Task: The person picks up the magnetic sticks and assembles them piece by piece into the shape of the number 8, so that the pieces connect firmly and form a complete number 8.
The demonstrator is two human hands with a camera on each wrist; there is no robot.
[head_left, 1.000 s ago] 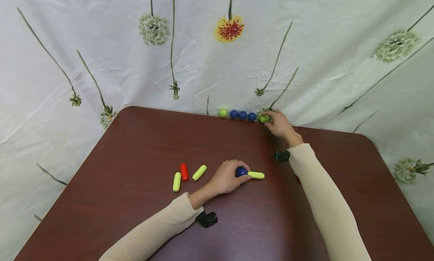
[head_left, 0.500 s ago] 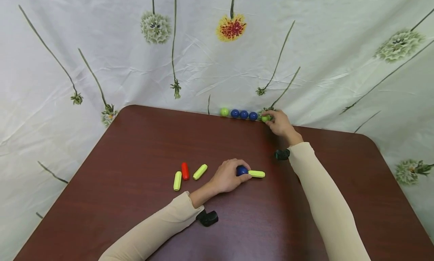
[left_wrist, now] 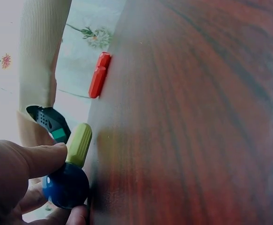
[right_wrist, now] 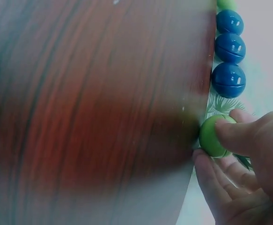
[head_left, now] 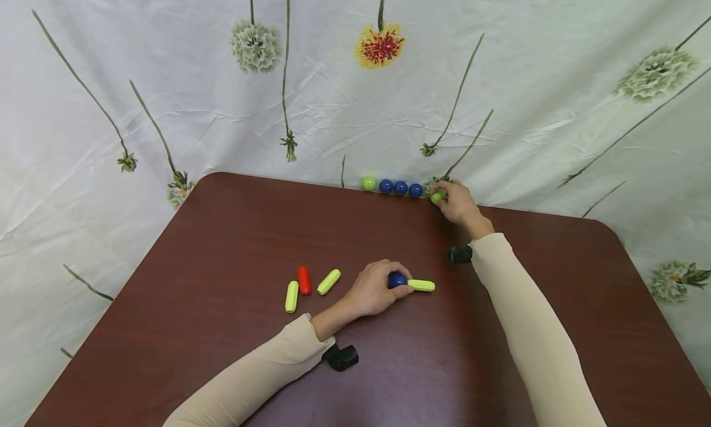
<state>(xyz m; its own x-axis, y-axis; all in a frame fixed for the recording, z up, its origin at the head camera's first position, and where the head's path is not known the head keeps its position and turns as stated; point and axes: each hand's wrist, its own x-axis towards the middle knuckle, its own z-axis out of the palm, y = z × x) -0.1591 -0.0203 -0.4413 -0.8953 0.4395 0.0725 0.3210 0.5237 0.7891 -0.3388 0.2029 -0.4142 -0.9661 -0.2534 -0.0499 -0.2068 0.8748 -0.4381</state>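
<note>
My left hand (head_left: 373,288) has its thumb and fingers round a blue ball (head_left: 397,280) on the table. A ribbed yellow-green stick (head_left: 421,286) lies against that ball, its end touching it near the thumb in the left wrist view. At the table's far edge, my right hand (head_left: 458,202) pinches a green ball (right_wrist: 214,136) between thumb and fingers. Left of it, a small gap away, three blue balls (head_left: 401,187) stand in a row. Beyond them sits another green ball (head_left: 369,183).
Left of my left hand lie two yellow-green sticks (head_left: 291,297) and a red stick (head_left: 304,281) on the brown table (head_left: 250,229). Red pieces (left_wrist: 99,75) end to end show in the left wrist view. A flowered white cloth (head_left: 333,106) hangs behind the table.
My right hand has shifted the green ball slightly to the right and nearer, a little away from the blue row. The left hand stays put on its blue ball.
</note>
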